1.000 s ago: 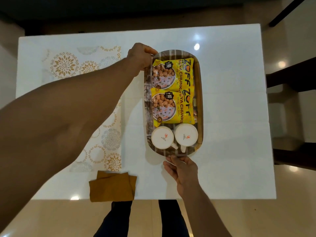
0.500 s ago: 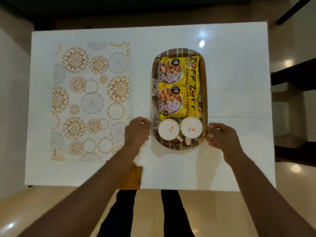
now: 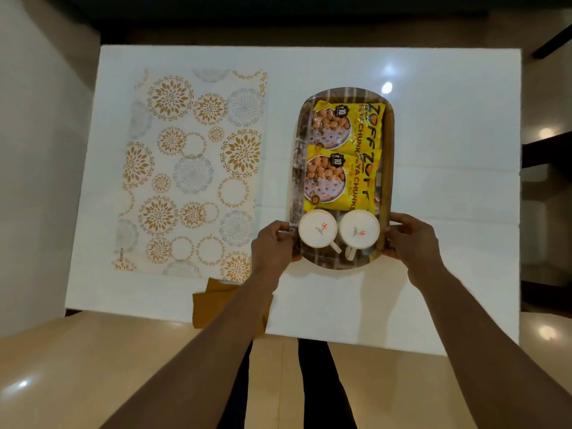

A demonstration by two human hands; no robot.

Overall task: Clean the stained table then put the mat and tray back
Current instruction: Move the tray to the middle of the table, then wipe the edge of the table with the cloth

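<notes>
Two hands hold the tray (image 3: 388,144) at its near end in the head view. The left hand (image 3: 274,246) grips the left rim, fingers curled over the edge beside the left cup (image 3: 317,228). The right hand (image 3: 413,238) grips the right rim, fingers curled round the edge beside the right cup (image 3: 359,230). Whether the tray rests on the table (image 3: 448,181) or is just off it I cannot tell.

The tray is a long oval with a brown rim and a striped floor, lying lengthwise from near to far on the right half of the white table. Both cups stand side by side at its near end, upside down, white bases up, handles pointing near. Beyond them lie two yellow snack packets (image 3: 346,156), one behind the other, the nearer overlapping the farther, filling the middle and far part of the tray.

The mat (image 3: 192,174) lies flat on the left half of the table, apart from the tray, with bare white table between them. It is pale with gold and grey round flower patterns, its long side running near to far.

A mustard cloth (image 3: 213,300) sits folded at the near table edge, just near of the mat's near right corner, partly hidden by the left forearm and hanging slightly past the edge.

Dark trousers (image 3: 312,382) show below the table edge, over a tan glossy floor (image 3: 93,366).
</notes>
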